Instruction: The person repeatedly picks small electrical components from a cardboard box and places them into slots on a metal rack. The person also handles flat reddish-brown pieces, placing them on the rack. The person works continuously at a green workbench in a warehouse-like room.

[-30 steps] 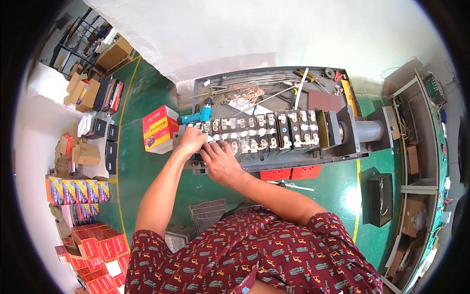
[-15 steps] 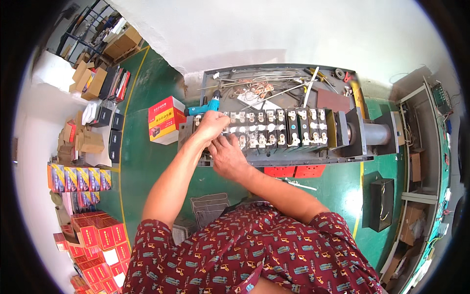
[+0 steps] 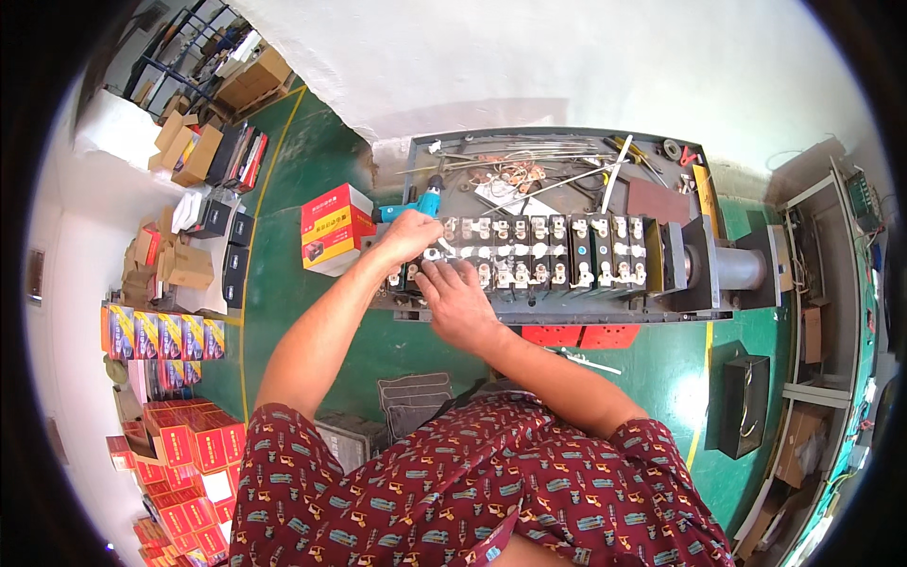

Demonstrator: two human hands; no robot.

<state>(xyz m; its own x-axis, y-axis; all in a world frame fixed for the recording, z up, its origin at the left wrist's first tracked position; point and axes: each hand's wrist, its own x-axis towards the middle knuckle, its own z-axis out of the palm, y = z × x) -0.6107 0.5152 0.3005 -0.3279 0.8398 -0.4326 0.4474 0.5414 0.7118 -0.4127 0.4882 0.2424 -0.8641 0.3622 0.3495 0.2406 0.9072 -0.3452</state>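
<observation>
A row of dark blocks [image 3: 557,255] topped with silvery metal terminals is clamped side by side along the bench. My left hand [image 3: 413,238] is closed over the left end of the row, its fingertips pinched above a small pale metal piece [image 3: 445,245]. Whether that piece is in its grip is hidden. Just in front of it, my right hand [image 3: 461,300] lies over the near side of the same blocks, fingers reaching forward onto their tops. Behind my left hand a teal cordless drill [image 3: 425,203] rests on its side.
Metal rods, wires and copper-coloured scraps lie on the grey bench tray [image 3: 576,140]. A red and yellow box [image 3: 338,230] stands left of it. At the right end sits a heavy metal clamp with a cylinder [image 3: 740,268]. A black open box [image 3: 744,406] is on the green floor.
My right hand has drawn slightly apart from my left and moved right along the blocks. My left hand stays at the left end. The whole view has shifted a little.
</observation>
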